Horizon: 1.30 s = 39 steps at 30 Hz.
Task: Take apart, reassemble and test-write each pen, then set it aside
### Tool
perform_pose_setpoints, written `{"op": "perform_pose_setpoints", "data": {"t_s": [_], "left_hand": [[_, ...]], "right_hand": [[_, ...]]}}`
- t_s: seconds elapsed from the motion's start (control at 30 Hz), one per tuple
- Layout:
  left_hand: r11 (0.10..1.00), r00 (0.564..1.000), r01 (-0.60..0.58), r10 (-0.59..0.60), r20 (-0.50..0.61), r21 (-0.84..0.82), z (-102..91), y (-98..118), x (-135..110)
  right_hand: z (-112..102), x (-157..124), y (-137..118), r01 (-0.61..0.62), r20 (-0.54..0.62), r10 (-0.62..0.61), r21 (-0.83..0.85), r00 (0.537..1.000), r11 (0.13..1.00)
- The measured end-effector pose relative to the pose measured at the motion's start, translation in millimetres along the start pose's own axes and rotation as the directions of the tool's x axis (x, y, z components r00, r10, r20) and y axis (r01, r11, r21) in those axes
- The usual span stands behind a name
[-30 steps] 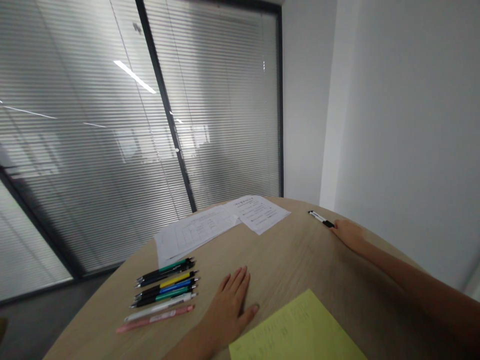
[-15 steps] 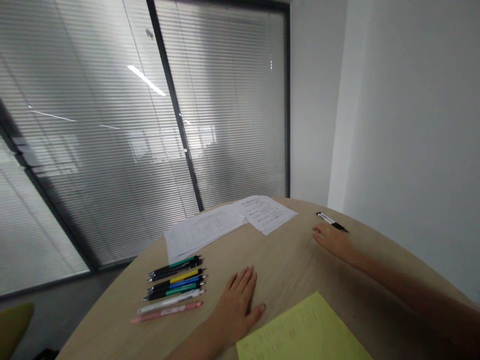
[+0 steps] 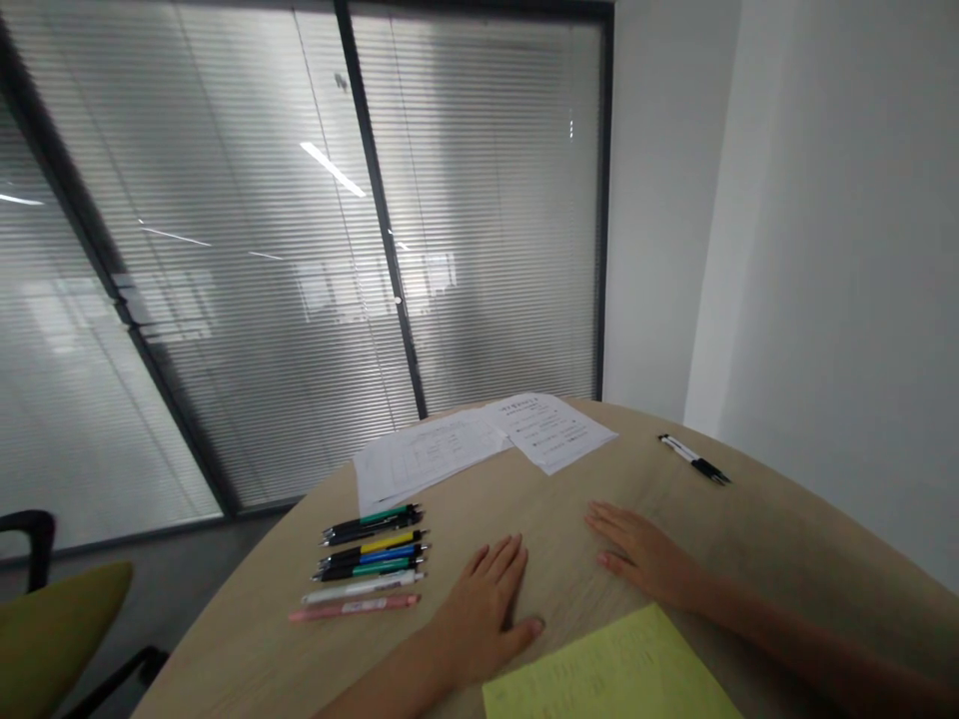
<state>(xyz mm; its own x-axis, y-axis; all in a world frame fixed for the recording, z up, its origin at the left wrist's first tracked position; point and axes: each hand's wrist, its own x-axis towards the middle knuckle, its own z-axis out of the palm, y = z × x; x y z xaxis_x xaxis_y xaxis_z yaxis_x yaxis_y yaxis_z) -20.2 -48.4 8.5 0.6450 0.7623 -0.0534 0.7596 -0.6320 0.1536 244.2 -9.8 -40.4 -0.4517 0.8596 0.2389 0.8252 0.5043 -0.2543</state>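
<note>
My left hand (image 3: 481, 604) lies flat and open on the wooden table (image 3: 719, 539), just right of a row of several pens (image 3: 369, 559). My right hand (image 3: 644, 554) rests palm down on the table beside it, fingers stretched out and holding nothing. A yellow sheet (image 3: 618, 674) lies at the near edge below both hands. Two black-and-white pens (image 3: 693, 459) lie apart at the far right of the table.
White printed papers (image 3: 479, 444) lie at the table's far side, in front of a glass wall with blinds (image 3: 300, 250). A chair with an olive seat (image 3: 52, 629) stands at the lower left. A white wall closes the right side.
My right hand left the black-and-white pens at the far right and drew back toward me, now lying flat near my left hand. The view has shifted left.
</note>
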Motion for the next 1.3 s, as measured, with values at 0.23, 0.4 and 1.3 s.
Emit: {"op": "perform_pose_setpoints", "data": {"t_s": [0.23,0.4,1.3], "left_hand": [[0.99,0.99,0.099,-0.108,-0.088,-0.101,-36.9,-19.5,-2.4],[0.968,0.958,0.218,-0.236,-0.163,-0.121,-58.5,-66.7,-3.0],[0.925,0.892,0.364,-0.312,-0.328,0.112,-38.9,-162.7,-17.1]], "right_hand": [[3.5,0.9,1.9,0.007,-0.025,-0.007,-0.01,1.0,1.0],[6.3,2.4,3.6,0.012,-0.012,-0.012,-0.035,1.0,0.999],[4.8,1.4,2.9,0.022,-0.03,-0.023,-0.02,0.999,1.0]]}}
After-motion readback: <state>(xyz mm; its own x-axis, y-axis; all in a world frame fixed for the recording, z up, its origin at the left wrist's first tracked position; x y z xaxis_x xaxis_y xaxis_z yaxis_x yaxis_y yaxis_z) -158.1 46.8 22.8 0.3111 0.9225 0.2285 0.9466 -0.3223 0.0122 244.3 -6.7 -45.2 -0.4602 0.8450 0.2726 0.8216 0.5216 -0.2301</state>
